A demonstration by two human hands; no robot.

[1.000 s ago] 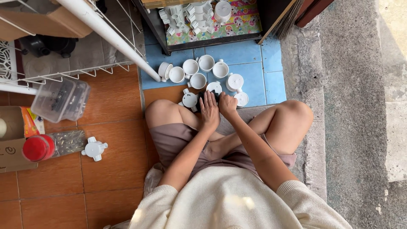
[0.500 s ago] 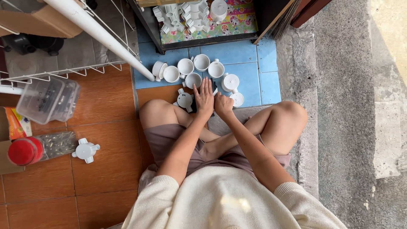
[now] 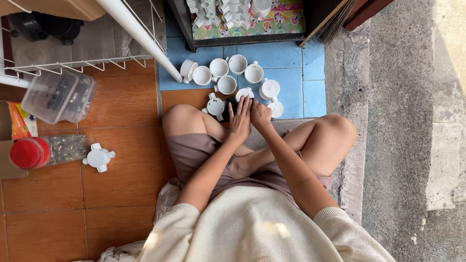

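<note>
At the far left edge lies a cardboard box [image 3: 7, 145] on the orange tiled floor [image 3: 121, 179]. On its near side rests a clear jar with a red lid [image 3: 46, 151], lying on its side and filled with small pale pieces. Further from the person, a clear plastic container [image 3: 59, 96] with a lid sits tilted against a white wire rack [image 3: 73, 63]. Just right of the jar, alone on the tiles, lies a white plastic fitting with four short stubs [image 3: 98, 157].

A white pipe [image 3: 141, 36] runs diagonally from the top down to the edge of the blue tiles [image 3: 286, 63]. On those tiles stands a cluster of white round fittings [image 3: 228, 73], open ends up, near one another. Beyond them a dark tray [image 3: 247, 22] with a colourful patterned lining holds more small white parts.

The person sits cross-legged on the floor, bare knees spread left and right, in a cream sweater. Both arms reach forward between the knees. The left hand [image 3: 241, 119] lies flat, fingers stretched out and close together, pressing down on a small dark object [image 3: 232, 104] that is mostly hidden beneath it; I cannot tell what it is. A white fitting [image 3: 215, 106] sits just left of that hand, touching or nearly so. The right hand [image 3: 260, 115] lies right beside the left, the two side by side and touching, its fingers curled down over the same spot. Just right of it rests a white round cap [image 3: 276, 109].

At the far right runs a rough grey concrete surface [image 3: 403, 121].
</note>
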